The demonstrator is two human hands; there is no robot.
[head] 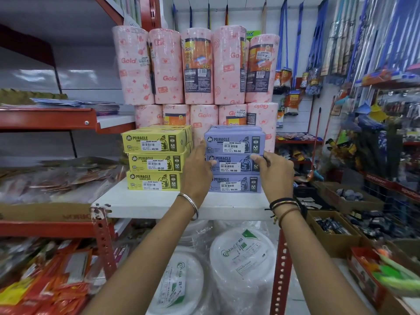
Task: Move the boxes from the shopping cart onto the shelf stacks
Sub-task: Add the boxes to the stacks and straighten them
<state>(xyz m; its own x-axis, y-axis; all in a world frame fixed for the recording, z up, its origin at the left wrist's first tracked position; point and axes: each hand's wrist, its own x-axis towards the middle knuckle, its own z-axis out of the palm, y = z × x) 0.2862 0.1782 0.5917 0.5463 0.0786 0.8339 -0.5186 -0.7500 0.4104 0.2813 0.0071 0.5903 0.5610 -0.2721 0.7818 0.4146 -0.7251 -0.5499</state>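
- The white flat shelf board [141, 201] on red perforated metal uprights fills the middle of the view and carries two stacks of boxes side by side.
- Behind the stacks, toward 12 o'clock, pink printed paper-towel rolls [197, 67] stand upright in two tiers.
- Under the board, at 6 o'clock, lie white round disposable plates wrapped in clear plastic [241, 258].
- The stack of purple cardboard garbage-bag boxes [236, 165] stands three high, at 3 o'clock from its neighbour, each box with a white price label facing out.
- The stack of yellow cardboard garbage-bag boxes [156, 162] also shows three boxes at the front, just beside the purple stack.
- The left hand [197, 171] lies against the left end of the purple stack, in the gap between the two stacks, fingers pointing to 12 o'clock, thumb on the front of the middle box.
- The right hand [275, 173] grips the right end of the middle purple box, thumb on its front face, fingers wrapped around the side.
- The two hands are apart, pressing that stack between them.
- A silver metal bangle [189, 205] circles the left wrist.
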